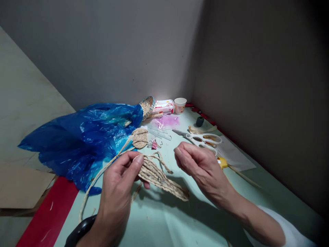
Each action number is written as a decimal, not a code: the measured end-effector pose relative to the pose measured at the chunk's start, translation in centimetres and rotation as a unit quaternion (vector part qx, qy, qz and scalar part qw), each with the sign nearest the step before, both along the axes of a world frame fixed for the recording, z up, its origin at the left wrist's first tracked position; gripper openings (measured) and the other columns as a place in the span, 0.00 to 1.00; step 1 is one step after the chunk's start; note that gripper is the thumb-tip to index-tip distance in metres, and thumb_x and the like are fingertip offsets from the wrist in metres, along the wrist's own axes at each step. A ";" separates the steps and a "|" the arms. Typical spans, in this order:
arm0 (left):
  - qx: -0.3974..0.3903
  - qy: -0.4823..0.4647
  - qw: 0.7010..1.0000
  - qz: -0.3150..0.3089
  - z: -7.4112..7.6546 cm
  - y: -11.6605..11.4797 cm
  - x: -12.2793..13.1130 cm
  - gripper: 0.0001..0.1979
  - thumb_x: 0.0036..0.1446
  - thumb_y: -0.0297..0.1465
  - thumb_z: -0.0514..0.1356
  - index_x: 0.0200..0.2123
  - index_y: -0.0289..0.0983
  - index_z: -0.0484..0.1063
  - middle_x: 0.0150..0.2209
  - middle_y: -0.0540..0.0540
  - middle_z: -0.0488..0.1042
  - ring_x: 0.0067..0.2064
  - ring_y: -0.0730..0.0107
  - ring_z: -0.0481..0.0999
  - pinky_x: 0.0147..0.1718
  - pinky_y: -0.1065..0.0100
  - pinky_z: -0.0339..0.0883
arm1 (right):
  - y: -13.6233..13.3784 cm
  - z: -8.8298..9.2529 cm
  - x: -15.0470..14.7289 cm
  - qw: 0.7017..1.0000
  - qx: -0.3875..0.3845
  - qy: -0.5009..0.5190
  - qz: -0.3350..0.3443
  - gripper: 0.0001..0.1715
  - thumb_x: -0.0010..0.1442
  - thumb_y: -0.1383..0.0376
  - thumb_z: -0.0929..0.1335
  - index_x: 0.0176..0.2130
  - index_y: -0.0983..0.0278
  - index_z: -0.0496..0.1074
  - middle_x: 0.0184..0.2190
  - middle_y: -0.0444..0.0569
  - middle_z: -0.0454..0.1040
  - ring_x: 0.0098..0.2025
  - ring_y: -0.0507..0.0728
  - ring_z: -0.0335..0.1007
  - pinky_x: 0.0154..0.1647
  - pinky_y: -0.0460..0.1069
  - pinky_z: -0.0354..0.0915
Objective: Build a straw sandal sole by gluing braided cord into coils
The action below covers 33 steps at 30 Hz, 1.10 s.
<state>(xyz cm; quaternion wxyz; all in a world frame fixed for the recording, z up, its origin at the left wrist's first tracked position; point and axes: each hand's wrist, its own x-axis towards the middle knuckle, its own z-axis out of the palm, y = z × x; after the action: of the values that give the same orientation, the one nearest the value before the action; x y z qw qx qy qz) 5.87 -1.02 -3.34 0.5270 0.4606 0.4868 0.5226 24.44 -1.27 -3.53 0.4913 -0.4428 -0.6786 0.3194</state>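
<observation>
My left hand (120,181) pinches one end of a flat piece of braided straw cord (164,181), made of several rows lying side by side. The other end of the piece points right and down, and a loose cord end curls above it. To the right, my right hand (196,164) is raised with its fingers closed in a pinch, apart from the braid. Whatever those fingers hold, if anything, is too small to see. Beyond my left hand lies a wound bundle of straw cord (140,138), and a long strand trails from it down past my left wrist.
A crumpled blue plastic bag (84,137) fills the left side, with a woven basket (148,106) at its mouth. Around the back are a tissue pack (164,106), a paper cup (180,105), dark thread (199,121), white-handled scissors (197,137), a pink clip (154,144) and a yellow tool (222,162).
</observation>
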 end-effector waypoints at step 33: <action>0.000 0.071 0.997 -0.037 -1.0 -0.6 1.0 0.11 0.56 0.38 0.66 0.29 0.36 0.76 0.22 0.51 0.74 0.22 0.72 0.73 0.22 0.73 0.70 | -0.7 -1.9 -2.2 0.997 0.032 -0.066 0.006 0.06 0.69 0.69 0.64 0.39 0.65 0.71 0.36 0.47 0.75 0.38 0.54 0.70 0.41 0.48 0.63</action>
<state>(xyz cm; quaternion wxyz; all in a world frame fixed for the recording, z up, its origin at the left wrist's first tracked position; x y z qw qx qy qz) 6.87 -1.66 -4.32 0.5102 0.5142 0.5055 0.4688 22.19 -2.00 -5.40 0.4577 -0.4430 -0.7220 0.2702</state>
